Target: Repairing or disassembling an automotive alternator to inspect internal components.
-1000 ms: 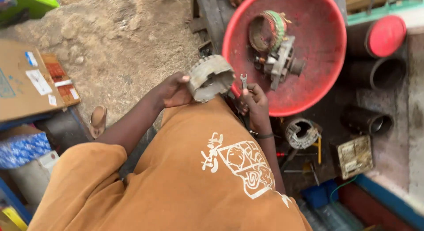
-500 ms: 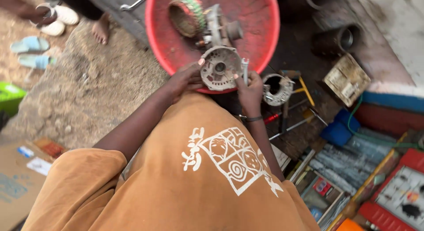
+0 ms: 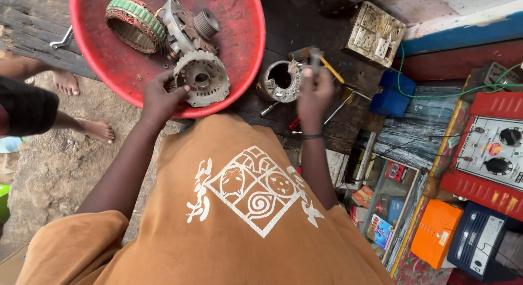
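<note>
My left hand grips the edge of a grey round alternator end housing, which rests inside the red plastic basin near its front rim. My right hand is raised over the dark wooden bench and holds a small metal tool, which is blurred. Just left of that hand, a second round metal housing lies on the bench. My orange printed shirt fills the lower part of the view.
The basin also holds a stator with green windings and a rotor part with a pulley. A white switch board, blue box, red dial tester and orange box are at the right. Another person's bare feet stand left.
My left hand has lowered the housing into the basin. My right hand has moved away to the right with the tool. The view has shifted toward the bench and right-hand boxes.
</note>
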